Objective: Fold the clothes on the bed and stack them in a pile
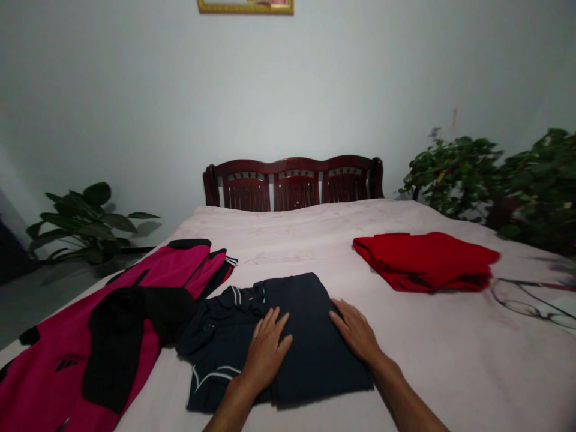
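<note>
A dark navy garment with white piping (310, 336) lies partly folded in front of me, its collar end toward the left. My left hand (268, 348) rests flat on its middle, fingers spread. At the garment's right edge lies my right hand (355, 329), fingers stretched out and close together, palm down on the cloth. Neither hand grips anything. To the left, a pink and black jacket (171, 264) is spread loosely, and its black sleeve touches the navy garment. A folded red garment (427, 261) sits apart on the right.
All the clothes are on a bed with a pale pink sheet (288, 240). A pair of glasses (526, 306) lies at the right. Beyond the far edge stands a dark wooden headboard (294, 186). Leafy plants flank the bed, one at left (85, 222) and more at right (454, 171).
</note>
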{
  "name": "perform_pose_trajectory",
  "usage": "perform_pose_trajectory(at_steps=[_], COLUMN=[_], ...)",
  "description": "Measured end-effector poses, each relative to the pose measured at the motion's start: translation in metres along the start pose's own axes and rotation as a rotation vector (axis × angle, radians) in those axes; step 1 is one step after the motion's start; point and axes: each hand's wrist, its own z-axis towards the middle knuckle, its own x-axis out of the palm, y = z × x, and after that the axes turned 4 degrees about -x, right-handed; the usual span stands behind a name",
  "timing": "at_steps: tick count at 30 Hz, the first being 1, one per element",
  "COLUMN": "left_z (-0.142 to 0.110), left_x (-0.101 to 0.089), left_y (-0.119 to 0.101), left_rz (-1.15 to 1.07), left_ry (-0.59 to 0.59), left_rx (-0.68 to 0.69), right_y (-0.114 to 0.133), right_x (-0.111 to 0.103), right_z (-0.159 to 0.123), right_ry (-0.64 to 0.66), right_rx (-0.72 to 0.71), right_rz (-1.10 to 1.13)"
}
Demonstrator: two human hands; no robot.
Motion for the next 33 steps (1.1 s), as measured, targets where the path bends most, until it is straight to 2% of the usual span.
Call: perform_pose_trajectory(at_steps=[33], left_z=[0.0003], left_x=[-0.0002], left_y=[0.0006], left_rz=[-0.014], left_ry=[-0.007], left_rx=[0.003], right_y=[-0.0015], right_x=[0.0013], right_z=[0.0006], right_ry=[0.0], right_rx=[-0.001], right_rz=[-0.019])
